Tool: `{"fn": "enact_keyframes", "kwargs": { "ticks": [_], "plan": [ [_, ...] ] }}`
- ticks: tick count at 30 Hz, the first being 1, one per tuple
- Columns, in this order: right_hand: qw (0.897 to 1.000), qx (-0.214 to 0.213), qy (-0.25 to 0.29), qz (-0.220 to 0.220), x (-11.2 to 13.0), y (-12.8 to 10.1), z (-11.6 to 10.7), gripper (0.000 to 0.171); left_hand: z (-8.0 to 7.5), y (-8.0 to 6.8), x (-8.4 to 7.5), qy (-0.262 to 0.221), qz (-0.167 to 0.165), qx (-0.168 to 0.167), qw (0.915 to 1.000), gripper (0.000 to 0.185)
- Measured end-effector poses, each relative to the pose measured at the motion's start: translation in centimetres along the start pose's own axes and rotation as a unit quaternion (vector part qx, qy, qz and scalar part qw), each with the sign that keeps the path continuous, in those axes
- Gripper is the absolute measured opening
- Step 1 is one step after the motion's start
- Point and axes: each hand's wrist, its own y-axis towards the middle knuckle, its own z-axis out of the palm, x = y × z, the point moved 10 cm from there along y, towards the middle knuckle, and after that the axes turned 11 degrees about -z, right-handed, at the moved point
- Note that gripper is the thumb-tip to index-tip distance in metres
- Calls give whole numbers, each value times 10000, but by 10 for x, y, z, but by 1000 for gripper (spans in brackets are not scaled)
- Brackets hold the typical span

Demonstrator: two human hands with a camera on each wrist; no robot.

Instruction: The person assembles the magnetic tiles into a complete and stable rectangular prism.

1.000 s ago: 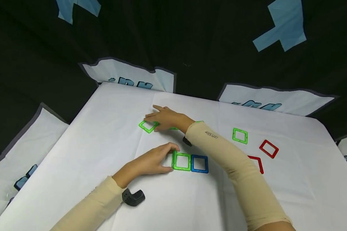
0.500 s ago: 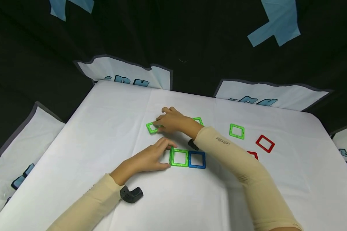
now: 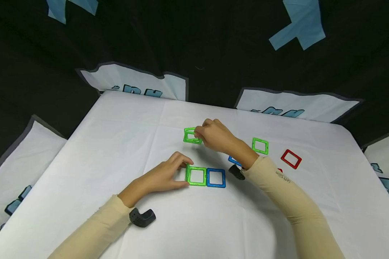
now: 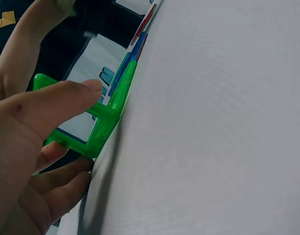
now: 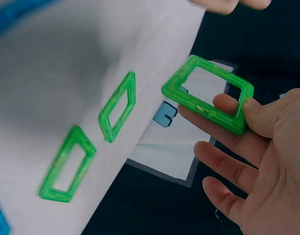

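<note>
My left hand (image 3: 163, 177) holds a green square magnetic tile (image 4: 74, 143) upright, thumb on one side and fingers on the other. Its lower edge meets a flat green tile (image 3: 197, 183), which lies edge to edge with a blue square tile (image 3: 216, 186). Farther back, my right hand (image 3: 218, 136) pinches another green square tile (image 5: 204, 108) between thumb and fingers, raised and tilted. In the head view that tile overlaps a green tile (image 5: 106, 129) lying on the table.
To the right lie a green tile (image 3: 254, 144) and a red tile (image 3: 288, 163). My right wrist partly covers a blue tile (image 3: 234, 161), and the sleeve hides most of a red piece. A black curtain (image 3: 214, 46) hangs behind the white table (image 3: 123, 126).
My right hand has drawn back to the right, bringing the green tile from the far left and lifting it. My left hand keeps its hold on the upright tile. The head view has shifted slightly.
</note>
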Motion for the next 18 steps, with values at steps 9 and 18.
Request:
{"fn": "enact_keyframes", "kwargs": {
  "ticks": [9,18],
  "plan": [
    [9994,-172,265,-171,16,-32,14,9,0,2,4,-128,-23,15,9999,54],
    [9996,78,248,-113,25,-37,32,8,0,2,5,-189,-24,-1,9998,55]
  ]
}}
